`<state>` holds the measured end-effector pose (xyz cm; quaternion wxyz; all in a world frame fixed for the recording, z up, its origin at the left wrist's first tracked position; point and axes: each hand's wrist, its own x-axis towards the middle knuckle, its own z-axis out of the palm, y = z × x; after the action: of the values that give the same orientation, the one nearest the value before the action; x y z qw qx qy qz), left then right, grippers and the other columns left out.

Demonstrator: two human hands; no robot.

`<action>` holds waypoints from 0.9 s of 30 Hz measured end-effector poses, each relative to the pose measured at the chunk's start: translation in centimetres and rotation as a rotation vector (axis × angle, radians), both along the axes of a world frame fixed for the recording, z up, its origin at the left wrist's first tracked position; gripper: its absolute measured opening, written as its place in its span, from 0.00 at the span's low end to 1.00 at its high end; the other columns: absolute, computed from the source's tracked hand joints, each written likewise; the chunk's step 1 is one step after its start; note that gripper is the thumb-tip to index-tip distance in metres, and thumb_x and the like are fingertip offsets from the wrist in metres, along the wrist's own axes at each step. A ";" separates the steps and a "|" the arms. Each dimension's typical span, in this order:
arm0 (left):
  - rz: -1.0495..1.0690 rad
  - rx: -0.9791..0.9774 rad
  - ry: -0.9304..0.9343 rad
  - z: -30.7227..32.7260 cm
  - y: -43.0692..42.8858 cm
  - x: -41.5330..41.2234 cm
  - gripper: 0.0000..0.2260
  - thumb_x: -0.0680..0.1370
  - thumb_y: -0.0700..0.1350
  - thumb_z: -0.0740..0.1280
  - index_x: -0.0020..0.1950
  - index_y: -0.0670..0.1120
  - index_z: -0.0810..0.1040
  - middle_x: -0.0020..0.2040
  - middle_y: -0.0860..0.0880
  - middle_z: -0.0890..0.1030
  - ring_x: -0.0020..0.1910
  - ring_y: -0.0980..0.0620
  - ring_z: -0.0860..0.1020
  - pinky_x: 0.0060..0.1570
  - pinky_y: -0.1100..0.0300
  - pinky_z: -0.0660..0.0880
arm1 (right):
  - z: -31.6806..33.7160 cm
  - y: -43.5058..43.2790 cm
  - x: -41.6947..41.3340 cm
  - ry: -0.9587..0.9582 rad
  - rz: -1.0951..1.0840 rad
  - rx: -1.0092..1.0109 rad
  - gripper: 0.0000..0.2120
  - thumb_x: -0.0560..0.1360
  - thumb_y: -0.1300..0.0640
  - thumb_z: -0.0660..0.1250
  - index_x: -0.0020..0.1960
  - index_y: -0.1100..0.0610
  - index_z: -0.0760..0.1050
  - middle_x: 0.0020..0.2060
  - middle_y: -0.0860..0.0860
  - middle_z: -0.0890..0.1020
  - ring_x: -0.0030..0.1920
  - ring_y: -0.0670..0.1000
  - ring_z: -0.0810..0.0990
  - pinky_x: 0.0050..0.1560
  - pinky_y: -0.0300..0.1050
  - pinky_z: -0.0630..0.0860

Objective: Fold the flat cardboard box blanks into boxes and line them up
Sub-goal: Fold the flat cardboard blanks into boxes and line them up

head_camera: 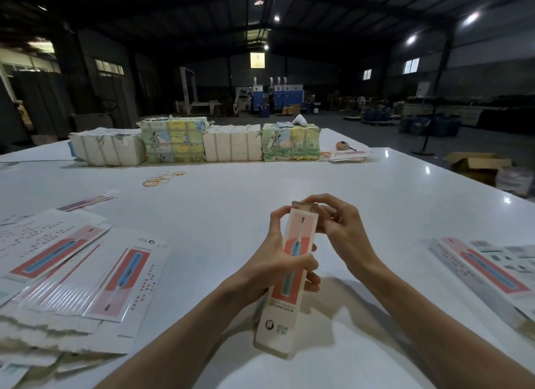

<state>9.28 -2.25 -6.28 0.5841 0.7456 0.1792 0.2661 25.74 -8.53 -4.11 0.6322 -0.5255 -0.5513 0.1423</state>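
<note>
The toothbrush box (298, 235) is held in the left hand (275, 265); its top flap (304, 205), pinched by the right hand (338, 229), may be creased if forced.

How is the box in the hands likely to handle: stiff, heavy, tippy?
Probably light: the left hand holds the box mid-length by thumb and fingers. Likely crushable, being thin hollow card. Tall and narrow, it would probably tip easily if stood on end on the glossy table.

Long narrow box (282, 316), pink-and-white toothbrush print, part-folded, tilted above counter (260, 191), far end flap up; flat blanks (86, 287) stacked loosely left.
</note>
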 end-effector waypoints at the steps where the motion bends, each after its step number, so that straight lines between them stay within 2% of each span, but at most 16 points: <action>1: 0.011 0.008 0.004 0.0 0.1 0.0 0.42 0.74 0.46 0.79 0.72 0.72 0.54 0.57 0.46 0.79 0.44 0.43 0.88 0.42 0.55 0.84 | 0.1 -0.1 0.1 0.004 0.014 0.004 0.11 0.84 0.66 0.63 0.59 0.55 0.82 0.51 0.46 0.88 0.52 0.52 0.88 0.49 0.47 0.86; 3: 0.019 0.012 -0.005 -0.1 0.2 0.0 0.42 0.74 0.46 0.79 0.71 0.73 0.54 0.57 0.46 0.79 0.44 0.43 0.88 0.42 0.55 0.84 | 0.5 -0.3 0.3 0.056 0.075 -0.009 0.11 0.85 0.64 0.62 0.60 0.58 0.82 0.53 0.49 0.88 0.54 0.56 0.88 0.50 0.48 0.86; 7: 0.019 0.053 -0.008 -0.2 0.3 -0.3 0.43 0.74 0.46 0.79 0.71 0.75 0.53 0.58 0.45 0.77 0.41 0.41 0.88 0.40 0.55 0.84 | 1.1 -0.7 0.1 0.275 0.199 -0.078 0.13 0.85 0.55 0.65 0.59 0.62 0.83 0.53 0.57 0.87 0.55 0.61 0.87 0.52 0.52 0.85; 13: 0.008 0.106 -0.016 -0.2 0.2 -0.4 0.47 0.74 0.45 0.80 0.75 0.71 0.50 0.58 0.43 0.77 0.38 0.39 0.87 0.38 0.54 0.84 | 1.3 -0.7 0.4 0.408 0.154 -0.096 0.07 0.81 0.59 0.71 0.54 0.59 0.86 0.50 0.58 0.88 0.52 0.60 0.88 0.46 0.50 0.85; 16: 0.022 0.111 -0.018 -0.2 0.1 -0.4 0.47 0.73 0.45 0.80 0.75 0.71 0.49 0.57 0.43 0.77 0.38 0.39 0.87 0.38 0.54 0.84 | 1.4 -0.7 0.4 0.416 0.167 -0.105 0.06 0.80 0.59 0.71 0.52 0.57 0.87 0.49 0.58 0.88 0.51 0.59 0.88 0.45 0.49 0.85; 22: 0.025 0.055 -0.024 -0.2 0.2 -0.3 0.49 0.72 0.44 0.81 0.74 0.73 0.49 0.57 0.42 0.77 0.37 0.37 0.87 0.39 0.52 0.85 | 1.5 -0.8 0.5 0.400 0.171 -0.113 0.09 0.83 0.64 0.66 0.53 0.63 0.85 0.49 0.58 0.88 0.53 0.59 0.87 0.46 0.48 0.84; 27: 0.012 0.074 -0.043 -0.1 0.4 -0.5 0.48 0.74 0.43 0.80 0.75 0.72 0.50 0.58 0.43 0.77 0.38 0.37 0.87 0.40 0.52 0.85 | 1.7 -1.1 1.0 0.314 0.289 -0.116 0.13 0.84 0.67 0.61 0.59 0.64 0.84 0.55 0.59 0.87 0.58 0.60 0.86 0.56 0.53 0.84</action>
<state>8.75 -1.87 -6.37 0.5583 0.7596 0.1611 0.2922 26.74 -9.63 -2.38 0.6519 -0.4479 -0.5067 0.3429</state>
